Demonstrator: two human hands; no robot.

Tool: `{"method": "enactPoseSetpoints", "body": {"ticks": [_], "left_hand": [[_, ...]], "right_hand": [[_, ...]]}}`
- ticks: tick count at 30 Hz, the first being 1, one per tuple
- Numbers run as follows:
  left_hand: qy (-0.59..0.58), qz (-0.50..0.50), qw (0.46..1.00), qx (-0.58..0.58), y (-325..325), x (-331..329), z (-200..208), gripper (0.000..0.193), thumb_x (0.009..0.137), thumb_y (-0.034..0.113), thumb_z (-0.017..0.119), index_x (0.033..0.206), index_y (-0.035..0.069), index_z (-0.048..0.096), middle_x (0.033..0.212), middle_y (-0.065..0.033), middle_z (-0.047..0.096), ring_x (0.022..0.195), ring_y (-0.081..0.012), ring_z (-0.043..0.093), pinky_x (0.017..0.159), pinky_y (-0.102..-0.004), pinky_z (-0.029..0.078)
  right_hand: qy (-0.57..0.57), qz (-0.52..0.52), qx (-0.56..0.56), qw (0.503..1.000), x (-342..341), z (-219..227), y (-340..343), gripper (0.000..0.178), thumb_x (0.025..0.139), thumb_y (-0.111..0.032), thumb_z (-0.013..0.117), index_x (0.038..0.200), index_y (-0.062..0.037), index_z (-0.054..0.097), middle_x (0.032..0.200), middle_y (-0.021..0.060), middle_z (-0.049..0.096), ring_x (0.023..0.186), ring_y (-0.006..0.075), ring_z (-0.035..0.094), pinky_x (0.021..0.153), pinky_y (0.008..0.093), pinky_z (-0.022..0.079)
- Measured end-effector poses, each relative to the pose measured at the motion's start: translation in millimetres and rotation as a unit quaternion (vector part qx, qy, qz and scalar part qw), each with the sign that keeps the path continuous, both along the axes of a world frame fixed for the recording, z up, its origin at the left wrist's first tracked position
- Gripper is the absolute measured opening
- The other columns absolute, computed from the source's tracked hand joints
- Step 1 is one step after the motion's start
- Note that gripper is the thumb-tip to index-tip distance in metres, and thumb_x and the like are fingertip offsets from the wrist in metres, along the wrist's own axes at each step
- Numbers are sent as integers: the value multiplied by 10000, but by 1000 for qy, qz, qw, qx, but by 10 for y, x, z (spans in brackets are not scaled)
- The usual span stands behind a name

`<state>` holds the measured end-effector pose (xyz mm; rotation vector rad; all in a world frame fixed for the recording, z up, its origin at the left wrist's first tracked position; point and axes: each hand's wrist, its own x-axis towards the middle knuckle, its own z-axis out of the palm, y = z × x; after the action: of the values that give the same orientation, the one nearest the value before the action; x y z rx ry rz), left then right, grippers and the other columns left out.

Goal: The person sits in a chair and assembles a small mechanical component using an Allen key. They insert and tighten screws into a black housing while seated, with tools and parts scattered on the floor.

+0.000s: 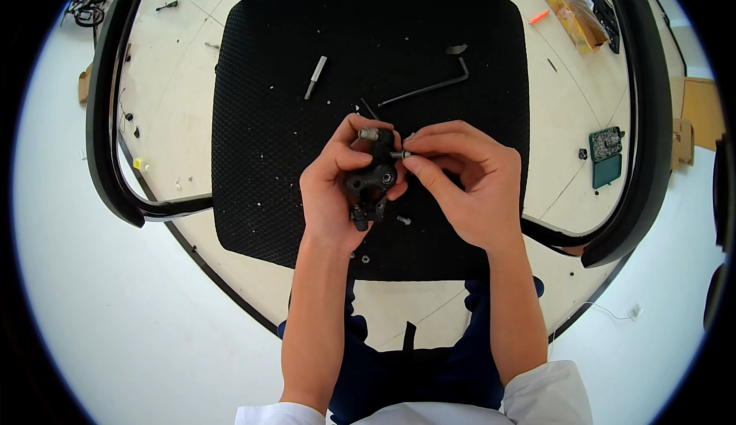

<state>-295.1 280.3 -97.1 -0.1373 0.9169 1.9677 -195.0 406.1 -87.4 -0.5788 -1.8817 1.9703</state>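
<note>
My left hand (328, 183) is closed around a black metal brake caliper (376, 178), holding it upright above the chair seat. A silver fitting sticks out at its upper end, beside my left thumb. My right hand (479, 183) pinches a small silver bolt (399, 155) between thumb and fingertips, its shank against the caliper's right side; how deep it sits I cannot tell. Below the hands a loose bolt (404, 220) and a small nut (366, 259) lie on the seat. Beyond them rest a black hex key (429, 90) and a driver bit with a pale handle (315, 77).
The black chair seat (261, 141) lies between two curved armrests (115, 118). On the floor to the right are a green case (606, 170) of small parts and an orange-yellow box (571, 14). Small bits are scattered on the seat. A cable (606, 308) lies at lower right.
</note>
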Motion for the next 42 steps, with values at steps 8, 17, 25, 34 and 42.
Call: {"method": "enactPoseSetpoints", "body": {"ticks": [8,17,25,34,42], "left_hand": [[48,-9,997,-61,27,16,25,315,731,142,473,999,-8,539,881,-131,564,685,-189,587,612,-304,517],[149,-20,980,-132,42,40,-17,352,674,133,475,997,0,520,943,-144,573,789,-199,586,674,-295,527],[137,-13,982,-130,36,54,39,368,739,208,435,1018,4,561,907,-82,570,822,-138,572,688,-272,497],[137,-40,978,-154,28,51,35,418,797,279,350,1028,20,583,909,-77,585,824,-137,594,655,-276,485],[75,-15,991,-111,3,-8,16,422,802,278,333,1014,7,577,884,-118,578,789,-192,568,652,-315,479]], "right_hand": [[-39,11,84,996,15,37,-10,156,797,69,710,948,30,720,965,117,679,839,168,693,722,251,580],[-93,-27,30,995,4,24,-91,109,833,29,703,942,31,708,848,103,705,727,156,707,682,244,573],[-121,-32,92,988,-47,-26,-133,132,875,-76,685,798,23,641,697,96,667,566,153,651,509,256,476],[-149,10,180,972,-43,-67,-77,233,963,-174,565,822,8,595,603,116,547,521,219,551,508,329,404],[-126,22,70,989,16,-21,-31,107,929,-86,547,914,8,595,608,38,509,520,104,464,504,268,355]]}}
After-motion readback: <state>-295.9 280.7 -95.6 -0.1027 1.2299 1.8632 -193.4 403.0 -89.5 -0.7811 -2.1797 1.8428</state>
